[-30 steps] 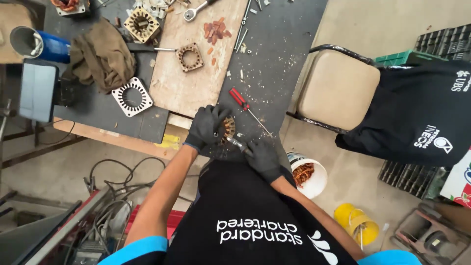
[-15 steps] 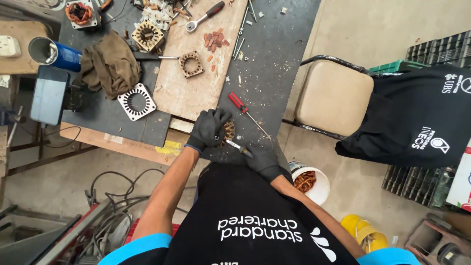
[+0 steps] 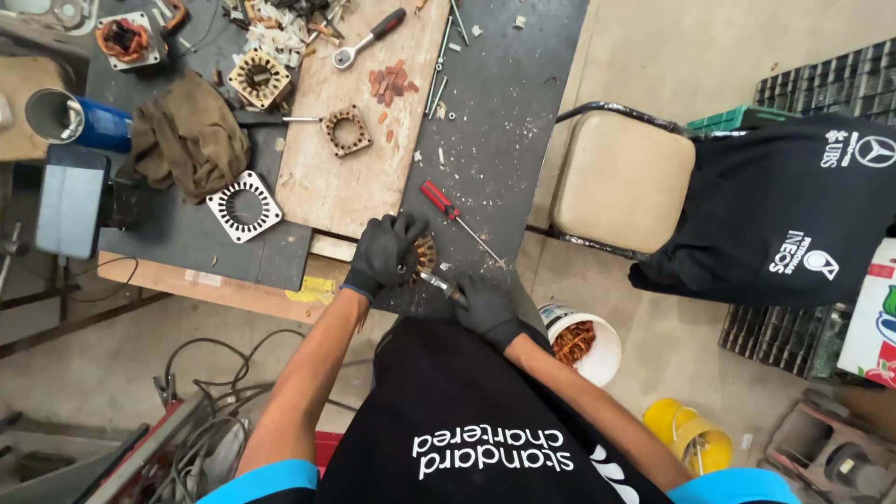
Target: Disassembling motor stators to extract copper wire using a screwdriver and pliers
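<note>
Head view looked straight down on a dark workbench [image 3: 504,121], with both gloved hands meeting at its near edge, a little left of the frame's centre. The left hand [image 3: 381,254], in a black glove, was clenched over a small motor stator [image 3: 424,256]; only a sliver of that part showed past the fingers, a round, toothed rim of brownish metal with coppery tones between the teeth. It sat on the bench edge, just below the red-handled screwdriver [image 3: 455,217] that lay slanted on the dark top. The right hand [image 3: 485,304], also gloved in black, was closed around a slim metal tool [image 3: 435,281] whose bright tip pointed up and left, touching or very nearly touching the stator's lower side; I could not tell which.

Further up the frame a pale wooden board [image 3: 364,159] carried a square laminated stator core [image 3: 347,130], a scatter of copper bits and a ratchet wrench [image 3: 371,37]. To its left lay a flat white stator plate [image 3: 244,206] with a toothed round hole, a crumpled brown rag [image 3: 187,138] and a blue can [image 3: 79,119]. Right of the bench stood a chair with a beige seat [image 3: 621,182]. Below the right hand, on the floor, a white bucket [image 3: 583,343] held coppery wire scrap, with a yellow tub [image 3: 686,437] near it.
</note>
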